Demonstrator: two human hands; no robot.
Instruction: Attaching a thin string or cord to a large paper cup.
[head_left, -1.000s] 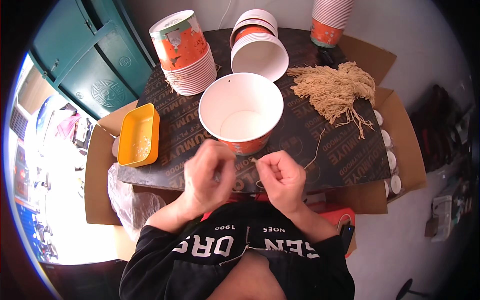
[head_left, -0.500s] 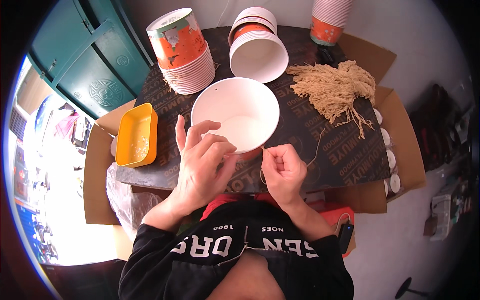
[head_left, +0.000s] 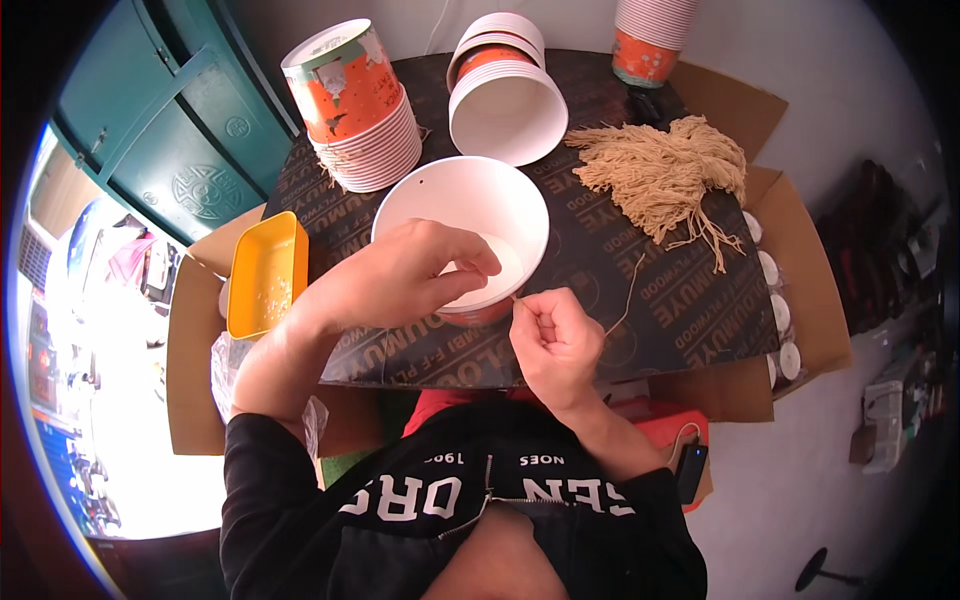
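Observation:
A white paper bucket (head_left: 455, 200) with an orange outside stands at the near edge of the dark board (head_left: 650, 290). My left hand (head_left: 400, 275) reaches over its near rim, fingertips pinched inside the bucket. My right hand (head_left: 555, 340) is just outside the rim, pinching a thin tan string (head_left: 625, 300) whose end points at the bucket's wall. The string trails off to the right across the board.
A bundle of tan strings (head_left: 665, 170) lies at the right. Stacks of paper buckets (head_left: 355, 110) lie at the back left, another stack (head_left: 505, 85) at the back middle, a third (head_left: 650, 35) at the far edge. A yellow tray (head_left: 265, 270) sits left. Cardboard flaps (head_left: 800, 290) surround the board.
My left hand has moved from in front of the bucket up over its rim and into it. My right hand has brought the string end up to the bucket's wall.

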